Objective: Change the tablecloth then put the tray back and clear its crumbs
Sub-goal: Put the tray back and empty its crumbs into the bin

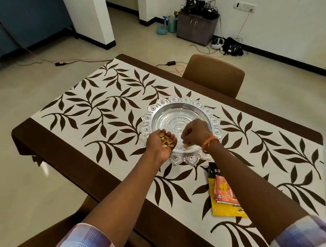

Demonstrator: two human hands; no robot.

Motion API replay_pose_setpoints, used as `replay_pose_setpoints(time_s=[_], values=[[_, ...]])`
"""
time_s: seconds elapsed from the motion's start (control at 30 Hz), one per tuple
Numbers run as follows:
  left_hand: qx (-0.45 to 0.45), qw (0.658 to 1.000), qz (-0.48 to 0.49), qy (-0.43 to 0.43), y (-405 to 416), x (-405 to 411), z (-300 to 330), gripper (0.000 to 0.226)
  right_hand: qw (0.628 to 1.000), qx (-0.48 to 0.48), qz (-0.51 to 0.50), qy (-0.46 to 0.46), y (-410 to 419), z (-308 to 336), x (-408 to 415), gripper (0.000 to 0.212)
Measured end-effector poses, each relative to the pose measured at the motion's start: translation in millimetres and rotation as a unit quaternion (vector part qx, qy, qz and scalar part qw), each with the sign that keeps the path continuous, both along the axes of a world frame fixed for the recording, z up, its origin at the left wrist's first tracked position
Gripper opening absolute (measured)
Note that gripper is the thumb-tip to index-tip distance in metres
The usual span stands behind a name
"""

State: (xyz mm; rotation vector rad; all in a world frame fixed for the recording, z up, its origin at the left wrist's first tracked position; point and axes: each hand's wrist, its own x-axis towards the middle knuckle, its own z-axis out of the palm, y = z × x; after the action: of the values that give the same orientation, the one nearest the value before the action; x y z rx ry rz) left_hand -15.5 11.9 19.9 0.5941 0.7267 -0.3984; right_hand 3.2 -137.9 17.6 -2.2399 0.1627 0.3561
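The tray (182,130) sits on the leaf-print cloth (91,109) near the table's middle, so we're into the last job: clearing the crumbs. The left hand (162,144) is cupped palm-up at the tray's near-left rim, cradling a small heap of shells (166,139). The right hand (194,133) hovers over the bowl with fingers bunched and pointing down; it looks like a narrow pinch, but whether it has a shell between the tips I can't tell. One pale shell (185,145) lies in the tray just under that wrist, close to the near rim.

How to do this well, I'd say: keep the cupped palm level and low over the tray so anything that slips lands in metal, not on the fresh cloth. Pick with fingertips, drop into the palm, don't overfill. Then sweep the embossed grooves, where bits may hide.

Two snack packets (224,192) lie on the cloth to the right, near the forearm.
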Motion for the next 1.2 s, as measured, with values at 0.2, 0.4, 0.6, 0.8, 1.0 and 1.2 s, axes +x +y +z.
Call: replay_pose_setpoints(time_s=[0.2,0.4,0.6,0.8,1.0,1.2], values=[[0.011,1.000,-0.026,0.012,-18.6,-2.4,4.3,0.039,0.985,0.079,-0.070,-0.136,13.4,43.1,-18.5,0.010],[0.031,0.998,-0.058,-0.013,-30.5,-2.5,10.0,0.053,0.973,-0.061,0.042,-0.219,22.5,45.7,-23.0,0.012],[-0.016,1.000,-0.025,-0.009,-26.5,-1.6,15.3,0.038,0.964,0.036,-0.041,-0.260,5.3,48.7,-23.0,0.013],[-0.028,0.999,0.018,-0.002,-4.2,1.4,13.9,0.037,0.976,-0.151,0.109,-0.116,-30.9,4.6,-21.3,0.034],[-0.028,0.999,0.032,0.004,5.1,-0.6,9.8,0.039,0.930,-0.268,0.223,-0.116,-6.4,-10.8,-15.4,0.004],[-0.017,1.000,0.020,0.005,2.6,-5.7,10.9,0.040,0.917,-0.316,0.214,-0.118,-0.2,-17.3,-13.0,0.009]])
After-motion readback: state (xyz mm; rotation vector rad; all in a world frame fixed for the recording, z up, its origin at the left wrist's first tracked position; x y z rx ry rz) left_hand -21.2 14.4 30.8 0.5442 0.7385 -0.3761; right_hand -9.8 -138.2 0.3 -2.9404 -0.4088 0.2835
